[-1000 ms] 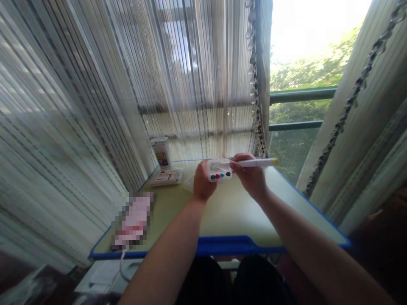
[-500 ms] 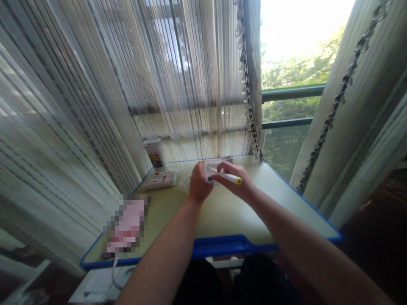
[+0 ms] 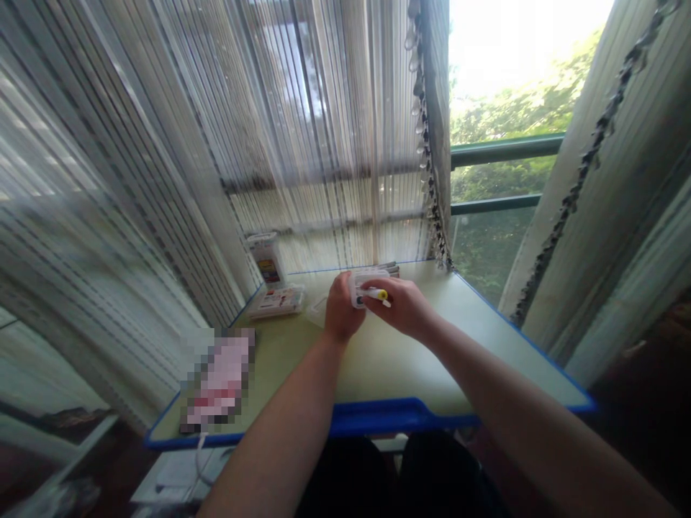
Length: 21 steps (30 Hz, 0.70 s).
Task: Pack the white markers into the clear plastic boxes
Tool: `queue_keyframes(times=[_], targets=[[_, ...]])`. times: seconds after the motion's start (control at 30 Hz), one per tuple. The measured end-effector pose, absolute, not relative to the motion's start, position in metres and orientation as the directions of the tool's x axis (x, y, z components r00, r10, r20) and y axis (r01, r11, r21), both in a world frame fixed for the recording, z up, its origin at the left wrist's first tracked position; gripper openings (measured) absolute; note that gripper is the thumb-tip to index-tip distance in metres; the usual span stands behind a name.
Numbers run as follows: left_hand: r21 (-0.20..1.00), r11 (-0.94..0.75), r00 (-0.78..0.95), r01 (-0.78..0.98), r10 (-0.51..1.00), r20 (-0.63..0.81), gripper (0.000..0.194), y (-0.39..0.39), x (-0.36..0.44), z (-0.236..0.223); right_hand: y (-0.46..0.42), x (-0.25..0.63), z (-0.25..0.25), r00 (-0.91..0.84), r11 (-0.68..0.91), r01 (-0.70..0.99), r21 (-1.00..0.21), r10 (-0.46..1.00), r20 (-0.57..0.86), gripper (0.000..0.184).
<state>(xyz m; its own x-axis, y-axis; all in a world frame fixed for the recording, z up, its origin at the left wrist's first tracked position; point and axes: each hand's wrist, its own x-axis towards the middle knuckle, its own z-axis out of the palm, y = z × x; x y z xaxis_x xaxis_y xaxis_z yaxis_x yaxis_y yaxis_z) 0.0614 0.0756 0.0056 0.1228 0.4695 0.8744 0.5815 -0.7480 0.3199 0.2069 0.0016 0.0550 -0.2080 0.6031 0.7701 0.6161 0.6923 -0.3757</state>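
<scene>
My left hand (image 3: 341,311) is closed round a small clear plastic marker case (image 3: 365,283), held above the far middle of the pale yellow desk (image 3: 389,360). My right hand (image 3: 402,306) grips a white marker with a yellow cap (image 3: 376,294), its yellow end pointing back at me and its body reaching into the case. The two hands touch at the case. The other markers in the case are hidden behind my fingers.
A flat pack of markers (image 3: 276,301) and a small upright box (image 3: 265,257) sit at the desk's far left. A blurred pink item (image 3: 222,378) lies near the left front edge. Striped curtains (image 3: 162,165) close in left and behind; a window railing (image 3: 502,151) stands right.
The marker was held out sideways to the right of the case a second ago. My right hand has turned it and brought it end-on into the case, which now hides the coloured caps.
</scene>
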Motion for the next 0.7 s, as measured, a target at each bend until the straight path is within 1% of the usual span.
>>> queue_keyframes(times=[0.17, 0.3, 0.43, 0.53, 0.7], targets=[[0.339, -0.756, 0.113, 0.560, 0.475, 0.873, 0.045, 0.0738, 0.0612, 0.0061, 0.0018, 0.2044, 0.0539, -0.231, 0.716, 0.601, -0.355, 0.581, 0.781, 0.018], [0.307, -0.749, 0.145, 0.587, 0.470, 0.871, 0.046, 0.0730, 0.0598, 0.0061, 0.0022, 0.2044, 0.0516, -0.265, 0.731, 0.597, -0.331, 0.569, 0.779, 0.024], [0.286, -0.746, 0.149, 0.601, 0.457, 0.877, 0.046, 0.0721, 0.0596, 0.0064, 0.0029, 0.2051, 0.0503, -0.253, 0.727, 0.602, -0.330, 0.567, 0.784, 0.030], [0.288, -0.735, 0.137, 0.613, 0.459, 0.878, 0.046, 0.0710, 0.0600, 0.0072, 0.0020, 0.2050, 0.0510, -0.248, 0.737, 0.585, -0.338, 0.559, 0.791, 0.028], [0.288, -0.723, 0.109, 0.628, 0.448, 0.887, 0.047, 0.0705, 0.0597, 0.0079, 0.0036, 0.2049, 0.0481, -0.226, 0.742, 0.591, -0.317, 0.529, 0.818, 0.028]])
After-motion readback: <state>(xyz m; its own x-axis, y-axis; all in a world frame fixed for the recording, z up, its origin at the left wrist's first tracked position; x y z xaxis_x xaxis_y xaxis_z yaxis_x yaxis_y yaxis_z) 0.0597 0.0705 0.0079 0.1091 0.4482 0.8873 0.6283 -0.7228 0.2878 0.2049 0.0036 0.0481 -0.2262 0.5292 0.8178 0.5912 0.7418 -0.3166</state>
